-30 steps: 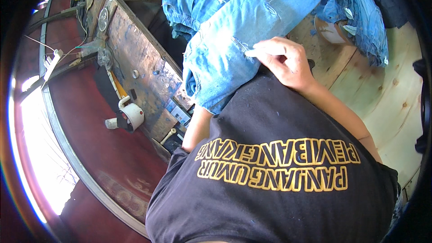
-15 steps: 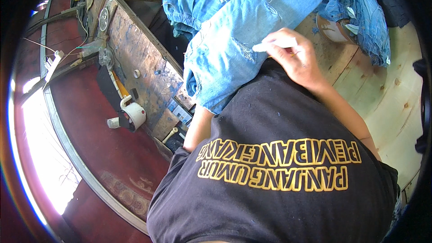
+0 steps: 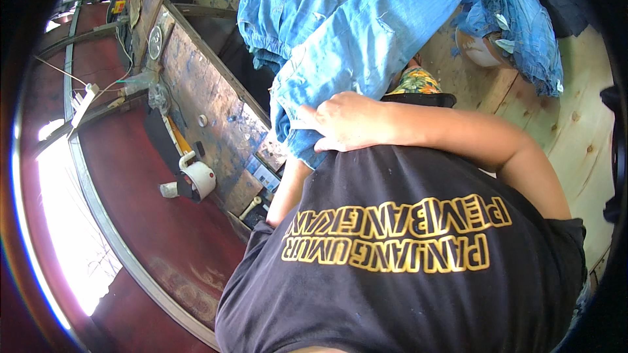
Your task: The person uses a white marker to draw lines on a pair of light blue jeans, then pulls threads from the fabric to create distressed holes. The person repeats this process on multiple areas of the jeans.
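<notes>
A light-blue pair of ripped jeans lies across my lap, frayed tears on the leg. My left forearm goes into the opening of one jeans leg; the denim hides that hand and its fingers. Over the near end of this leg lies my right hand, its arm bent across my front. The right fingers are curled, with the thumb towards me, against the denim. Whatever is between them is too small and pale to make out.
More blue denim is heaped at the far right over a round pale container. To the left stand a worn wooden board and a white mug-shaped object. Floral cloth shows beside the jeans.
My right hand has moved left and nearer to me, from the torn patch to the leg's near end. The white piece it held is no longer plain to see.
</notes>
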A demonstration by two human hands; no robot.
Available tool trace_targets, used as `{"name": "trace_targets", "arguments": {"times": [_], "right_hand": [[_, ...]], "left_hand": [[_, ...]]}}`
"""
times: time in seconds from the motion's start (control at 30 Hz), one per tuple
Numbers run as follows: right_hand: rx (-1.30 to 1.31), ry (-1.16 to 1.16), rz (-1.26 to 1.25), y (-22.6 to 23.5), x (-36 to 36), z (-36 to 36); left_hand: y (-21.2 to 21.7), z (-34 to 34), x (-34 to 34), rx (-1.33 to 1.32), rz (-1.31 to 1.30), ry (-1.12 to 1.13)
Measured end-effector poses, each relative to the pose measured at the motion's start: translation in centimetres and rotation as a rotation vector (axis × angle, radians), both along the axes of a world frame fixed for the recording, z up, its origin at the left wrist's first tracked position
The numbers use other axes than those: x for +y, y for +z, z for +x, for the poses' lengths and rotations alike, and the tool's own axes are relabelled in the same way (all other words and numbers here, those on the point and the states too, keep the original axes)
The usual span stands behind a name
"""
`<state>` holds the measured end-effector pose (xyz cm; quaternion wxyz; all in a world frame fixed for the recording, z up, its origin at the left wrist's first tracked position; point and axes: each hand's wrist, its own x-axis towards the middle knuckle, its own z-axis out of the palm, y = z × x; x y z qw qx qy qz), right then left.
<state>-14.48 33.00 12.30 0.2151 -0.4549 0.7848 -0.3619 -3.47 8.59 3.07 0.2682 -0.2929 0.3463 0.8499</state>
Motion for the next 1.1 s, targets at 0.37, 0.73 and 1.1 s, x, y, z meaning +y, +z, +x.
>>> {"name": "trace_targets", "arguments": {"times": [0.37, 0.73, 1.1], "right_hand": [[-0.250, 0.088, -0.423, 1.5, -2.3, -1.8], [-0.302, -0.751, -0.502, -4.8, 12.5, -10.1], [-0.253, -0.908, -0.595, -8.8, 15.5, -9.6]], "left_hand": [[-5.8, -6.0, 2.1, 0.004, 0.054, -0.066], [-5.5, -9.9, 1.0, -0.062, 0.044, -0.108], [-6.5, -9.5, 0.2, -0.179, 0.016, -0.082]]}}
